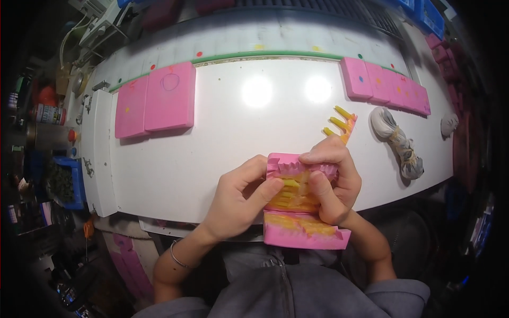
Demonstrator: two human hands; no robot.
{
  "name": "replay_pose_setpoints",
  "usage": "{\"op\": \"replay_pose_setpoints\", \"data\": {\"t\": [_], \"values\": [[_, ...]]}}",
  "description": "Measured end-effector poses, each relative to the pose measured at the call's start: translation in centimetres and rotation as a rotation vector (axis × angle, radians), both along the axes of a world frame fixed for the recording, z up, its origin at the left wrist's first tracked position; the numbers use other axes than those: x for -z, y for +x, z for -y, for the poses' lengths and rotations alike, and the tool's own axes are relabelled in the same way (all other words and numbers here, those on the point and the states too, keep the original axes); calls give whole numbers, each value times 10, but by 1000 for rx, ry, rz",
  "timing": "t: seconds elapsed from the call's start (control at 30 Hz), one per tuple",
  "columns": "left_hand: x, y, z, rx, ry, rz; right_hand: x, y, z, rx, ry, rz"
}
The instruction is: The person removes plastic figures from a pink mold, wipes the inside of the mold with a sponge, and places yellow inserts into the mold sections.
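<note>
My two hands hold a pink rubbery mould folded open near the table's front edge. Its inside walls are wavy and stained yellow. Yellow finger-like cast pieces lie within it. My left hand is closed on the mould's left side, its thumb pressed on the yellow pieces. The right hand grips the upper right edge, with fingers bent over the pink rim and the thumb inside. Just beyond the right hand, a yellow-and-orange cast piece with several prongs rests on the white table.
Two larger pink moulds lie at the far left of the white table. Several smaller pink moulds stand in a row at the far right. A tied, stained white cloth bundle lies right of my hands. A green-edged conveyor belt runs behind.
</note>
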State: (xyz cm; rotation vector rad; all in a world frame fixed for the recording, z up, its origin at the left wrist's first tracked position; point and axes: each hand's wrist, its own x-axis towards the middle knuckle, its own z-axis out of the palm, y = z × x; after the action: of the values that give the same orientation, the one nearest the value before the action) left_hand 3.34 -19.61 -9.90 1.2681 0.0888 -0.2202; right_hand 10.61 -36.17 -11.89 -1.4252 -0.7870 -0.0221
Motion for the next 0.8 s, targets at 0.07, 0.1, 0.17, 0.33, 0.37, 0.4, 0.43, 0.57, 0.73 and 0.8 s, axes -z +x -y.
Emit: {"op": "replay_pose_setpoints", "data": {"t": [0.07, 0.1, 0.17, 0.33, 0.37, 0.4, 0.43, 0.57, 0.73, 0.8], "values": [[-1, -3, 5, -68, 85, 20, 1, -1, -1, 3, -7, 7], [-2, -2, 7, -93, 70, 31, 0, -1, 0, 7, -1, 0], [-2, -3, 10, -118, 51, 43, 0, -2, 0, 12, 2, -7], [-1, -5, 16, -203, 85, 71, -1, -3, -1, -20, 36, -48], [0, -6, 17, -201, 83, 70, -1, -3, -2, -18, 34, -48], [0, -6, 19, -228, 38, 79, -1, -3, -2, -26, 58, -56], [1, -7, 20, -254, -6, 88, 0, -3, -3, -34, 82, -64], [0, -6, 22, -274, -48, 90, 0, -4, -4, -46, 62, -54], [-7, -5, 20, -184, 44, 9, 1, -5, -2, 3, -35, -14], [-8, -3, 16, -137, 80, -5, 1, -5, -2, 23, -42, 13]]}}
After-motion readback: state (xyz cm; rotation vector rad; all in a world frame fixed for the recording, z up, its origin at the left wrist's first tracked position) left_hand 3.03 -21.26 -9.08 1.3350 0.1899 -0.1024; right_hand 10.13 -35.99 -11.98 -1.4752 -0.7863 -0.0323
